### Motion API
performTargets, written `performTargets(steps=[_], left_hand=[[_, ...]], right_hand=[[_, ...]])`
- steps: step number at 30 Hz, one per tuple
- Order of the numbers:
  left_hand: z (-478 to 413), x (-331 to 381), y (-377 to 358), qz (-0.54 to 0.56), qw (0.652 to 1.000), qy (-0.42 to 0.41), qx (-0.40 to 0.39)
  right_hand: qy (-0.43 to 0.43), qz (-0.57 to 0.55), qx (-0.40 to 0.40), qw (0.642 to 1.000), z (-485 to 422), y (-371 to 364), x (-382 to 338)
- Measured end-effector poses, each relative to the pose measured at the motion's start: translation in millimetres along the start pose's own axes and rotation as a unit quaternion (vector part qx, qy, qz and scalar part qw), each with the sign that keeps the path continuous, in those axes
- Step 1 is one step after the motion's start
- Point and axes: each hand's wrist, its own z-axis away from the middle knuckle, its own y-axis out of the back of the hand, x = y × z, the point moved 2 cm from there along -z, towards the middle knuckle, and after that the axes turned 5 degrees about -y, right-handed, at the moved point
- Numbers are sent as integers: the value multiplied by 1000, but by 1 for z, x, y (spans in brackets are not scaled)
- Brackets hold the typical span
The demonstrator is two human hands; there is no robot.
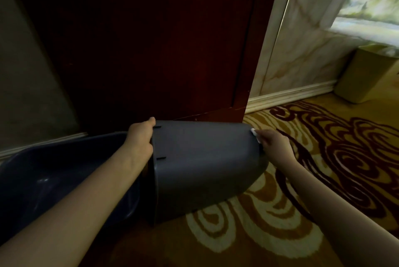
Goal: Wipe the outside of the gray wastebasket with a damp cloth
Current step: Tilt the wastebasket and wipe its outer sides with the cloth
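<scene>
The gray wastebasket (200,159) is smooth, matte plastic, tipped on its side over the patterned carpet (323,169), its open rim toward a dark blue basin (54,180) on the left and its base toward the right. The left hand (140,137) has its grip closed over the rim, thumb on the upper edge, arm stretched straight forward. At the base edge, the right hand (278,148) pinches a small white cloth (255,134) against the bin, fingers curled, wrist bent inward.
</scene>
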Motion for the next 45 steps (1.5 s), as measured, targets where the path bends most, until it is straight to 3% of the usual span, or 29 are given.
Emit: performTargets(steps=[3, 9, 12, 15, 19, 23, 29, 32, 34, 40, 45], left_hand=[[24, 5, -9, -2, 995, -94, -46], [41, 14, 2, -19, 964, -217, -150], [38, 8, 7, -41, 950, -246, -188], [31, -7, 10, -60, 942, -235, -233], [21, -15, 11, -74, 934, -206, -281], [8, -15, 20, -77, 936, -194, -284], [1, -12, 28, -79, 930, -190, -303], [4, -8, 18, -90, 930, -188, -304], [8, -2, 11, -109, 933, -178, -295], [22, 22, -18, -318, 893, -221, -228], [24, 25, -20, -360, 895, -181, -191]], right_hand=[[-147, -116, 15, 982, 7, -1, 15], [-163, -181, 27, 969, 5, 1, 15], [-186, -165, 108, 962, 6, 11, -2], [-61, -137, 145, 978, 18, 14, -46], [143, -86, 71, 983, 49, -21, -118], [215, 37, 76, 973, 61, -44, -121], [56, 62, 104, 991, 67, -47, -35], [-42, 35, 84, 995, 70, -44, 8], [-64, 32, 68, 995, 75, -42, 24], [15, 75, 2, 997, 111, -46, 25], [24, 15, -10, 1000, 138, -54, 24]])
